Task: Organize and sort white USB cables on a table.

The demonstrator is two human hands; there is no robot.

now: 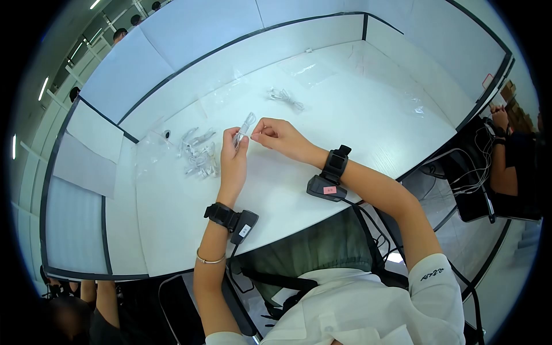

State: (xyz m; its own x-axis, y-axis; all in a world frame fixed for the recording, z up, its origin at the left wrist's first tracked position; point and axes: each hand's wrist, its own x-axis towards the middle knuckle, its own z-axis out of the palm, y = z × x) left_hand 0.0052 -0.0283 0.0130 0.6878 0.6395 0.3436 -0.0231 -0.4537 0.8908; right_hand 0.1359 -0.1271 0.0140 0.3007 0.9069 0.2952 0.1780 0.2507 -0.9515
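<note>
My left hand [233, 155] is closed round a coiled white cable [248, 122], holding it upright above the white table. Close beside it on the right, my right hand [284, 140] is pinched, thumb against fingers. Whatever lies between those fingertips is too small to make out. To the left of my left hand lies a heap of bundled white cables [199, 154]. Another white cable bundle [285, 99] rests farther back, beyond my hands. Each wrist bears a black strapped device with a lead.
Low white partitions [241, 57] with black edging enclose the table [345, 115]. Clear plastic film [310, 68] lies toward the back. A round dark hole [167, 134] is near the left rear edge. Another person [506, 155] sits at the right, beside loose cables [474, 172].
</note>
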